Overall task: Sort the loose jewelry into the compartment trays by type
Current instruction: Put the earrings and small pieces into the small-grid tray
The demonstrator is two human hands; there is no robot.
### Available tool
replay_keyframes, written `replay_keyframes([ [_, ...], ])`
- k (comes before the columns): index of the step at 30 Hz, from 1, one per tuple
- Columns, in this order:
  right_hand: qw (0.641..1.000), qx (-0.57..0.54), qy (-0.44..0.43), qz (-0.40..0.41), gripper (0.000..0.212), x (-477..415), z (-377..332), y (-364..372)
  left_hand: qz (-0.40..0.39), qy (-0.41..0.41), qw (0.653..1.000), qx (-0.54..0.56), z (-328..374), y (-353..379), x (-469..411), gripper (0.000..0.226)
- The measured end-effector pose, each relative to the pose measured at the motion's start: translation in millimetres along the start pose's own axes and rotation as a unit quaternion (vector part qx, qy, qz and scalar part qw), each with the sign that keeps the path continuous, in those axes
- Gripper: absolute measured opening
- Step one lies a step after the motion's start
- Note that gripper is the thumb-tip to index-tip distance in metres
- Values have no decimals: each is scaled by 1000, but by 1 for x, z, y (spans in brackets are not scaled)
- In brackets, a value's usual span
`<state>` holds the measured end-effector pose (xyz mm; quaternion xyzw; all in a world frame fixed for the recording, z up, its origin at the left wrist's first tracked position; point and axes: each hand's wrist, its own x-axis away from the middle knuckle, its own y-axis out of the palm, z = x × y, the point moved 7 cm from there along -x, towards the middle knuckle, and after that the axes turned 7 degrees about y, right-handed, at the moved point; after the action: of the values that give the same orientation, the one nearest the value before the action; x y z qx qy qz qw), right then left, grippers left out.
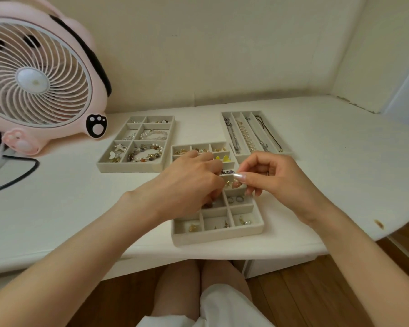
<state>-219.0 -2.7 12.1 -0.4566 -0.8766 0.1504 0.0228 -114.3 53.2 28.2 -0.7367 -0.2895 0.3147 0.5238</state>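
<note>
Three beige compartment trays lie on the white table. The left tray (128, 166) holds bracelets and hair pieces. The right tray (243, 112) holds necklaces in long slots. Between them, nearest me, the small-cell tray (219, 236) holds earrings and rings. My left hand (189, 182) reaches down into this tray's middle cells with curled fingers, and its fingertips are hidden. My right hand (272, 178) hovers over the same tray and pinches a small gold earring (236, 184) between thumb and forefinger, close to my left fingers.
A large pink fan (38, 81) stands at the back left, with a black cable (21, 175) looping over the table beside it. The wall (364, 67) closes in at the right. The table's front edge (151, 256) runs just below the near tray.
</note>
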Motion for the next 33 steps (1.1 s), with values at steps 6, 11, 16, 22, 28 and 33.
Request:
replay_keyframes([
  [6, 1000, 3, 3, 0, 2, 0, 0, 0, -14, -7, 999, 37, -2, 0, -2, 3],
  [11, 1000, 3, 5, 3, 3, 0, 0, -1, -9, -41, 995, 96, -14, -1, 2, 8],
  [16, 1000, 7, 10, 3, 2, -1, 0, 1, 91, -104, 982, 131, -36, -19, 16, 6],
  [22, 1000, 9, 13, 2, 4, -3, -4, 11, 131, -187, 935, 272, -39, -10, 21, 14],
  [28, 998, -54, 41, 4, 9, -7, -5, 11, 172, -249, 773, 557, -28, 7, 23, 31],
  [33, 994, -75, 75, 10, 8, -9, -1, 12, 192, -264, 709, 625, -27, 8, 24, 28],
])
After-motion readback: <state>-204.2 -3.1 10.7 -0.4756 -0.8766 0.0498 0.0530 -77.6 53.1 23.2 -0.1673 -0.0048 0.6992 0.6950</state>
